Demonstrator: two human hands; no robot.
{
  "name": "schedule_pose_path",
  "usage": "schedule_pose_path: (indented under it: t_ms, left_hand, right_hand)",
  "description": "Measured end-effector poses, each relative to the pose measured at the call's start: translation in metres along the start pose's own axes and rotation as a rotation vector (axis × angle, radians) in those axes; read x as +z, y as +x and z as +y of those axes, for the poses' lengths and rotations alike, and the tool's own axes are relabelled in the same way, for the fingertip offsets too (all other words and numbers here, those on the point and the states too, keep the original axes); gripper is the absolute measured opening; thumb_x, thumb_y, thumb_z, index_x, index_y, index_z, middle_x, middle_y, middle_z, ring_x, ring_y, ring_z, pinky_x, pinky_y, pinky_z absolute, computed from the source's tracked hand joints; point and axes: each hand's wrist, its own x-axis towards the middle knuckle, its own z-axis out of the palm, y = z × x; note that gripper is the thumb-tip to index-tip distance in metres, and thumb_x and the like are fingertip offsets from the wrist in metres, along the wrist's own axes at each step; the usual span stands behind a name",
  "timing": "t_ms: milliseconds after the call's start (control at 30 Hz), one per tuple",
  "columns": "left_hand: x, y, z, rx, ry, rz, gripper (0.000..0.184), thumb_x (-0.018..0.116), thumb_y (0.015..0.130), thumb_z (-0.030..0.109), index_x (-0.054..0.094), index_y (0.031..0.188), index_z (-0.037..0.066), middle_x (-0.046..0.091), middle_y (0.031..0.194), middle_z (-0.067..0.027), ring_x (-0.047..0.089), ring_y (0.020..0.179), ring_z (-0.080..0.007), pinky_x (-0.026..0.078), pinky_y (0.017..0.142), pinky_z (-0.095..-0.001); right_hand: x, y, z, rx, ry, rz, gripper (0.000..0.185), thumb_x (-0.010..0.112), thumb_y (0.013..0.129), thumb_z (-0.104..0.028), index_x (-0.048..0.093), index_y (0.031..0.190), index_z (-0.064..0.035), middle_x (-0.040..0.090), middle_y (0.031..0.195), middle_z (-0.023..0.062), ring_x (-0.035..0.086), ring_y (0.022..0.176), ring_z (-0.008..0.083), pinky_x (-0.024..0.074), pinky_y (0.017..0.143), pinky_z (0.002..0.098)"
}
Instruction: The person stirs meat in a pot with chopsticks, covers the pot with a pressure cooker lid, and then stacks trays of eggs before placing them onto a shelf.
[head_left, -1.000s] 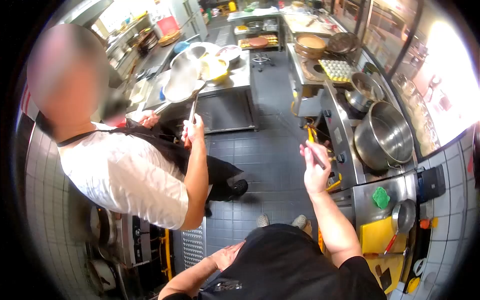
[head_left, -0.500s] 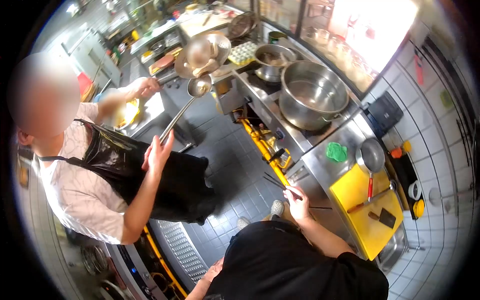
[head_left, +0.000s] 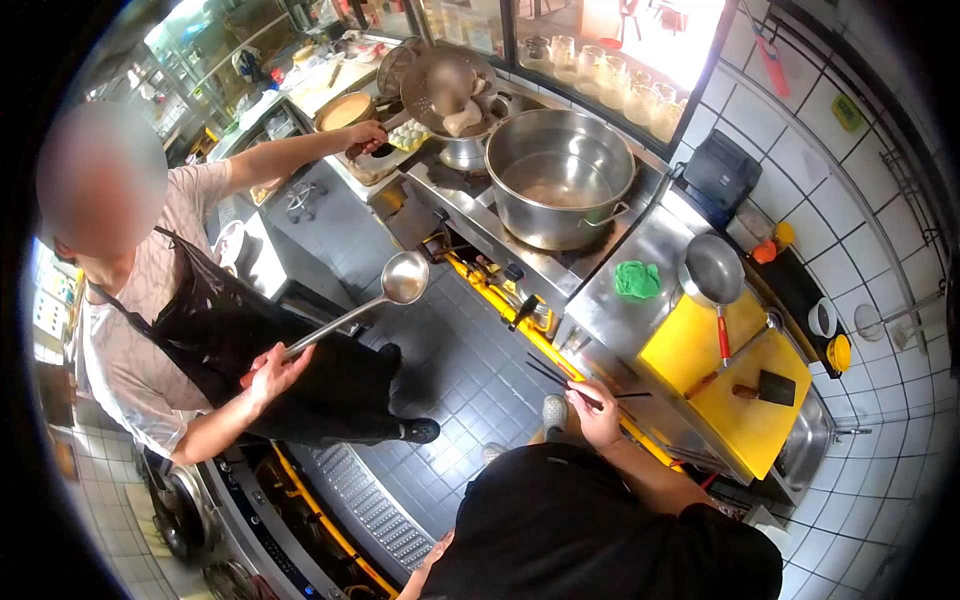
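Observation:
My right hand (head_left: 597,412) is closed around long dark chopsticks (head_left: 548,371), whose tips point out over the floor beside the stove. My left hand (head_left: 436,556) is low by my left side; my black shirt hides most of its fingers. Across from me, a co-worker (head_left: 190,320) in a black apron holds a ladle (head_left: 405,278) in one hand. Their other arm stretches over the stove, gripping a large perforated strainer (head_left: 425,95) with pale food in it, above the smaller pot (head_left: 465,155).
A large steel pot (head_left: 510,205) stands on the stove. To my right, a green cloth (head_left: 637,280), a red-handled pan (head_left: 712,268) and a cleaver (head_left: 776,388) lie around yellow cutting boards (head_left: 735,430) beside a sink (head_left: 806,445). A yellow pipe (head_left: 480,285) runs along the stove front.
The co-worker has swung the strainer toward the stove, over the smaller pot, and lowered the ladle. My view has shifted; my right hand still holds the chopsticks.

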Motion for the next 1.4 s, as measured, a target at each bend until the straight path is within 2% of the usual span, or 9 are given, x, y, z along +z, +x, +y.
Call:
schedule_pose_path:
  t_ms: [100,300,500,833,1400]
  left_hand:
    - [0.004,-0.002,0.004,-0.011,0.001,-0.001,0.087,0.064,0.09,0.047,0.03,0.157,0.002,0.041,0.154,-0.0236,0.044,0.141,-0.0381,0.036,0.116,-0.0473]
    - [0.015,-0.006,0.007,-0.019,0.004,0.013,0.086,0.065,0.089,0.046,0.032,0.155,0.002,0.042,0.153,-0.0237,0.045,0.139,-0.0384,0.037,0.115,-0.0483]
    - [0.031,-0.009,0.011,-0.027,-0.003,0.034,0.085,0.066,0.089,0.044,0.033,0.154,0.002,0.044,0.151,-0.0238,0.047,0.138,-0.0386,0.038,0.114,-0.0493]
    - [0.039,-0.011,0.014,-0.035,-0.013,0.069,0.083,0.068,0.088,0.042,0.036,0.153,0.001,0.047,0.148,-0.0241,0.049,0.135,-0.039,0.039,0.112,-0.0509]
    - [-0.002,0.001,0.022,-0.058,0.003,0.121,0.08,0.072,0.087,0.038,0.041,0.15,0.001,0.052,0.142,-0.0245,0.053,0.13,-0.0397,0.041,0.108,-0.0536]
  right_hand:
    - [-0.004,0.0,0.014,-0.026,-0.009,-0.001,0.02,0.072,0.093,0.003,0.072,0.112,-0.0012,0.068,0.104,0.0086,0.068,0.091,0.0167,0.055,0.076,0.0253]
    - [-0.011,0.017,-0.012,-0.096,-0.093,-0.004,0.018,0.072,0.091,0.003,0.072,0.109,-0.0004,0.069,0.102,0.0104,0.068,0.093,0.0191,0.0547,0.076,0.0282]
    - [-0.018,0.021,-0.003,-0.095,-0.067,-0.048,0.019,0.073,0.089,0.005,0.072,0.107,0.0005,0.071,0.101,0.0129,0.069,0.092,0.0238,0.0547,0.08,0.0318]
    - [-0.02,0.027,-0.023,-0.194,-0.171,-0.089,0.017,0.073,0.089,0.004,0.073,0.106,0.0007,0.072,0.1,0.0131,0.069,0.091,0.0243,0.0549,0.08,0.0325]
    - [0.001,0.046,-0.054,-0.248,-0.209,-0.103,0.02,0.073,0.087,0.006,0.073,0.107,0.0003,0.072,0.101,0.0136,0.07,0.094,0.0266,0.0551,0.084,0.0344]
